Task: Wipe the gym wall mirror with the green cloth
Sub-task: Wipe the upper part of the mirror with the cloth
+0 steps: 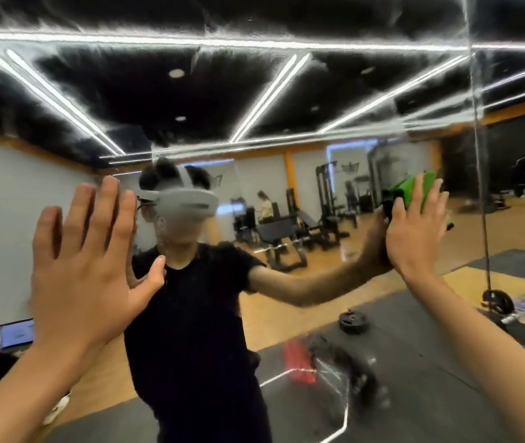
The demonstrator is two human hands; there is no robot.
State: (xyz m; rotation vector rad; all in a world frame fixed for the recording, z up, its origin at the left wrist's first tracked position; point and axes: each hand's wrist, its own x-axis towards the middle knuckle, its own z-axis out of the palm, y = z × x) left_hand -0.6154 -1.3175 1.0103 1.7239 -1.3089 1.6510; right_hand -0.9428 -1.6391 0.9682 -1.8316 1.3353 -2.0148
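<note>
Pressing the bright green folded cloth [429, 187] flat to the glass, the right hand [414, 231] keeps its fingers straight and close together, palm over the fabric. The cloth sits sandwiched between that hand and the large wall mirror [302, 129], at about head height and just left of the vertical seam [478, 155] where two panes meet. The left hand [85, 251] is spread wide and holds nothing. It looks braced on the glass at the other side, though I cannot tell for certain that it touches.

I'd judge the wiping to be under way and not finished: a rippled wet film [223, 49] blurs the upper pane, and watery streaks [334, 378] smear the lower part. The next move calls for steady, flat pressure and long overlapping sweeps through those wet patches, with the whole palm over the cloth so it doesn't bunch or slip out.

The cloth looks soft and thick, folded into a squared pad. The glass is hard and slick, and where it is wet the pad should glide easily.
</note>
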